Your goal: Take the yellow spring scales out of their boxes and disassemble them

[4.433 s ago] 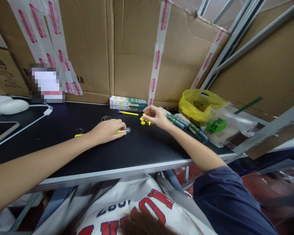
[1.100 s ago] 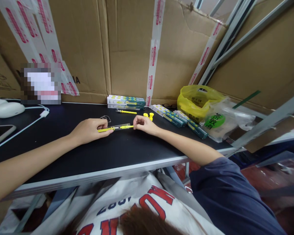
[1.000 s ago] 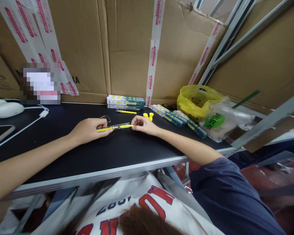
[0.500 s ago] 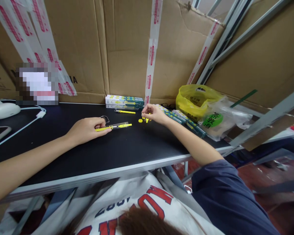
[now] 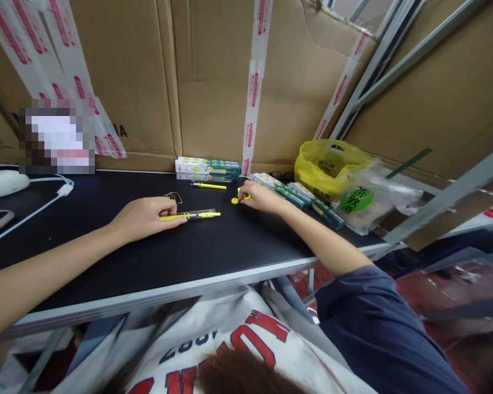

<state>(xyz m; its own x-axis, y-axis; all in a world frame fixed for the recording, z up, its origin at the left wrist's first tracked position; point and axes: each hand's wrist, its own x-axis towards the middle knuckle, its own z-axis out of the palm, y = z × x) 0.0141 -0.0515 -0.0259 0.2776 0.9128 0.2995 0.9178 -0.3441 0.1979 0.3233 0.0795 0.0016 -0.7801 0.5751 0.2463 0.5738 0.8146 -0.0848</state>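
Your left hand (image 5: 144,215) grips the yellow pen-like tool (image 5: 208,214) by one end, probably to leave the other uncovered, between the desk (image 5: 181,257)'s front and back edges, while your right hand (image 5: 258,197) curls at small yellow pieces (image 5: 235,201) nearer the back edge, its grip unclear

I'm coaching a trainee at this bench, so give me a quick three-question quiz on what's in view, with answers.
1. Which hand holds the clear tube with yellow parts at its ends?
2. True or false: the yellow bag is in the right half of the picture.
3. The right hand is nearest to: a) the white cable, b) the small yellow pieces, c) the phone.

Key: 1. Left hand. 2. True. 3. b.
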